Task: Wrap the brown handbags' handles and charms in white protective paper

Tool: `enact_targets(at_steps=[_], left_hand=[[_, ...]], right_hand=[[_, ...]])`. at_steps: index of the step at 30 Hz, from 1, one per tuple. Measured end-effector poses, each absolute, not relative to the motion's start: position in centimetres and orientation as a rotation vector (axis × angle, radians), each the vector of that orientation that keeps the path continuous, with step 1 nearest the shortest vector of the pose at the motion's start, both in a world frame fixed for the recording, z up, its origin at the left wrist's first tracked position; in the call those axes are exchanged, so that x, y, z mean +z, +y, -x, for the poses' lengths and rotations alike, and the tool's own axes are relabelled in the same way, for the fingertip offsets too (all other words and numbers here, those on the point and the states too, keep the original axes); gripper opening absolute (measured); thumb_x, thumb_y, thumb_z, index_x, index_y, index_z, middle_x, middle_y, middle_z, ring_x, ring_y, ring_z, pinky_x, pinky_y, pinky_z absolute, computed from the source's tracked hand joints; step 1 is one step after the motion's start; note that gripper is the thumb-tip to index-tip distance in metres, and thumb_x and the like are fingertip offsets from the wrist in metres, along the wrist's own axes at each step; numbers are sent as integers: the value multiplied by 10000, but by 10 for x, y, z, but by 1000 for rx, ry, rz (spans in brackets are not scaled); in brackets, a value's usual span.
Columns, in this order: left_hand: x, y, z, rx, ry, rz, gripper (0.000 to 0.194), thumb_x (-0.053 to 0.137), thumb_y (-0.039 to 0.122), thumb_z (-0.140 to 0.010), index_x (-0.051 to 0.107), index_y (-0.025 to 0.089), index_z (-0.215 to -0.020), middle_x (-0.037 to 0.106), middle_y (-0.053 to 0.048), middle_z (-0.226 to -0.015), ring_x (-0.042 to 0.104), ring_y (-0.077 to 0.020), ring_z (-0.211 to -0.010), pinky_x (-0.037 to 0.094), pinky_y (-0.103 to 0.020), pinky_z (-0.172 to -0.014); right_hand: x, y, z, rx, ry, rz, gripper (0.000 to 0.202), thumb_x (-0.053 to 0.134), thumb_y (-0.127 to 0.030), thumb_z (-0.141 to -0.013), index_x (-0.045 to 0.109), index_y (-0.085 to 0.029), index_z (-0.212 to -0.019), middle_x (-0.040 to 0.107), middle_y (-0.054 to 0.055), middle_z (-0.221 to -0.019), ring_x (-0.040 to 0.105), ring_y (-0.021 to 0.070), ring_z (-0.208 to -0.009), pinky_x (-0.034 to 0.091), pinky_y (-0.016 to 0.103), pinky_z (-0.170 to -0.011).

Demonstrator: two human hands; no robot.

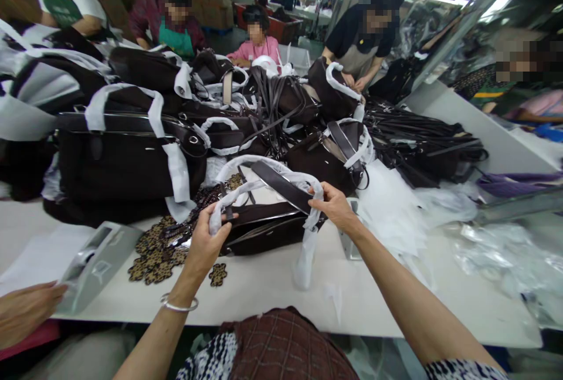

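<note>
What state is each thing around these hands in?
Held bag, top open
Bag handles, wrapped in white
Left hand, closed on handle
Right hand, closed on handle
Bracelet, on left wrist
Large left bag, standing upright
Flower-shaped pieces, heaped, one apart
Dark straps, heaped
Clear plastic, crumpled

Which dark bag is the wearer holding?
The open-topped bag, its white-wrapped handles in the left hand and right hand; neither hand touches the other dark bags.

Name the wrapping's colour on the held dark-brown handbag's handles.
Translucent white wrapping, seen in the head view.
</note>
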State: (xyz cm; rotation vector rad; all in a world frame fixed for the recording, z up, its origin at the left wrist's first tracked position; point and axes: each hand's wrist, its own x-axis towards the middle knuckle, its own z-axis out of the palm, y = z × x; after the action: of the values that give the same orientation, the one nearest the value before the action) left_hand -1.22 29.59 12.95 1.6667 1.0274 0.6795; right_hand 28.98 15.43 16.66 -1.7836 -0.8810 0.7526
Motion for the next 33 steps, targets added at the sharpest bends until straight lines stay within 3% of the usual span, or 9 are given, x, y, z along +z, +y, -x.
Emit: enact_targets(at_steps=[5,12,18,21,23,25,28,30,33], left_hand=[[113,301,6,677,895,-1393,762,671,373,-785,318,187,-1434,659,-121,-1210,673,-237,-1048,513,-380,-944],[123,310,-17,901,1069,-1519,682,630,319,-845,334,200,-1449,689,-91,-1104,666,-225,-1051,463,-393,-1029],[151,309,-34,930,838,-1507,817,644,338,-840,200,208,-1514,669,-80,-1064,697,-203,-891,533,-380,-941],[142,321,-37,852,824,-1480,820,621,357,-859,159,199,-1517,659,-91,-1096,702,-193,-861,552,-378,-903],[134,329,-34,811,894,-1568,800,598,342,-878,146,184,-1520,655,-111,-1140,695,-212,-940,534,-411,-942],[129,333,-29,831,1013,-1796,797,621,308,-869,179,170,-1518,591,-167,-1294,629,-266,-1138,469,-474,-1030],[132,329,-25,887,1061,-2314,717,664,246,-847,327,174,-1476,389,-191,-1517,370,-333,-1409,312,-539,-1151],[137,326,-29,753,868,-2634,552,645,207,-861,469,198,-1384,453,-143,-1490,315,-319,-1441,225,-545,-1191],[139,327,-41,369,514,-2883,324,671,220,-839,630,204,-1160,662,-101,-1234,454,-307,-1342,183,-555,-1197]], right_hand=[[156,150,-304,708,-1028,1965,162,639,-211,-643,648,-214,-805,635,-24,-782,550,170,-742,423,292,-726],[130,155,-303,773,-876,1934,423,599,-192,-621,650,-224,-1039,698,0,-974,611,205,-899,451,311,-830],[141,169,-307,1021,-847,1945,342,694,-275,-621,666,-195,-952,663,-28,-807,571,174,-745,430,280,-698],[142,175,-312,890,-870,2055,232,711,-337,-645,645,-184,-807,587,-46,-686,521,148,-670,392,262,-628],[139,177,-315,818,-888,2041,241,693,-354,-675,637,-181,-834,590,-45,-705,538,151,-689,408,264,-641],[137,179,-317,728,-938,1995,333,683,-352,-697,634,-181,-978,650,-17,-843,593,181,-799,461,298,-726],[142,182,-309,252,-1074,2029,494,705,-313,-720,588,-185,-1183,648,83,-1162,585,252,-1079,455,409,-944],[150,184,-292,-53,-1234,1975,363,674,-264,-794,613,-192,-1145,648,105,-1168,572,250,-1114,436,421,-987],[155,186,-251,0,-1693,1722,108,565,-199,-904,652,-206,-968,695,53,-904,627,182,-882,496,325,-841]])
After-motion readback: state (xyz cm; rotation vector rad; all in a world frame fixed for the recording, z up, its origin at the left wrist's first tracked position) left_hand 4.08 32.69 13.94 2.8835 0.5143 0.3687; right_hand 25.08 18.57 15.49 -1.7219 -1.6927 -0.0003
